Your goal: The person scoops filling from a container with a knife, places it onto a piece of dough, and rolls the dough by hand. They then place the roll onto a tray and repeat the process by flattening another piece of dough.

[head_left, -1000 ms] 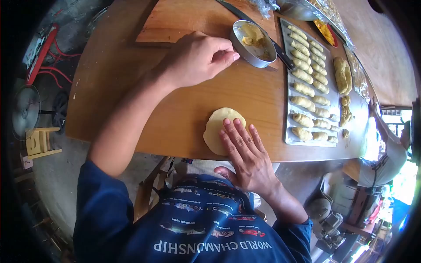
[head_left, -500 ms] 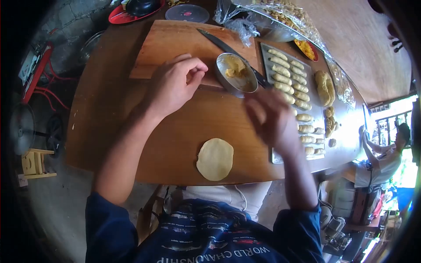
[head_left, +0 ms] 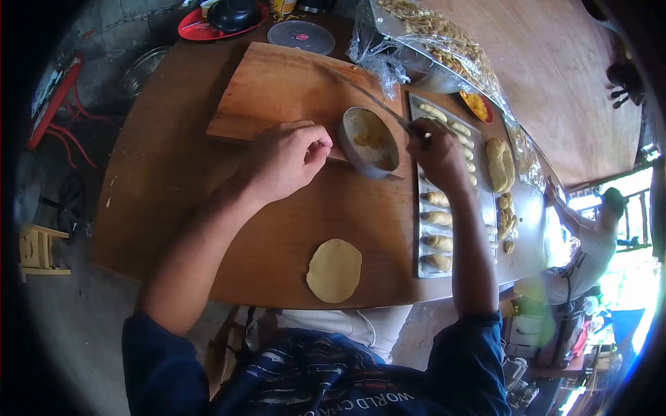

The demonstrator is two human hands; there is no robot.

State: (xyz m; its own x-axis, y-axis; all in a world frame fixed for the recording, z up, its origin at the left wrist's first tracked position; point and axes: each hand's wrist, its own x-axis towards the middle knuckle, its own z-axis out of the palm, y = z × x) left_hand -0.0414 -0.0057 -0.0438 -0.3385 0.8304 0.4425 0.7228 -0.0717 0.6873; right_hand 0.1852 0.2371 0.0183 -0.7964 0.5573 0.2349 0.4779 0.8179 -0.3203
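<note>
My right hand (head_left: 438, 154) is closed round the handle of a long knife (head_left: 371, 97), whose blade points up and left over the wooden board. Left of an oval metal tin (head_left: 370, 142), my left hand (head_left: 295, 156) is closed, fingertips pinched together; what they hold, if anything, is too small to make out. Yellowish filling (head_left: 371, 139) lies in the tin, which rests at the edge of the board (head_left: 270, 93). A flat round of dough (head_left: 334, 271) lies near the table's front edge. Under my right forearm is a metal tray (head_left: 422, 208) with several rolled pieces of dough.
Dough lumps (head_left: 499, 165) lie right of the tray. A plastic-covered tray of food (head_left: 444, 41), a dish of yellow filling (head_left: 477, 107), a grey lid (head_left: 301, 37) and a red tray (head_left: 191, 29) are at the back. Another person (head_left: 579, 243) is at the right.
My right hand has closed on the knife and lifted it off the board. My left hand remains pinched beside the tin. The whole view has shifted slightly.
</note>
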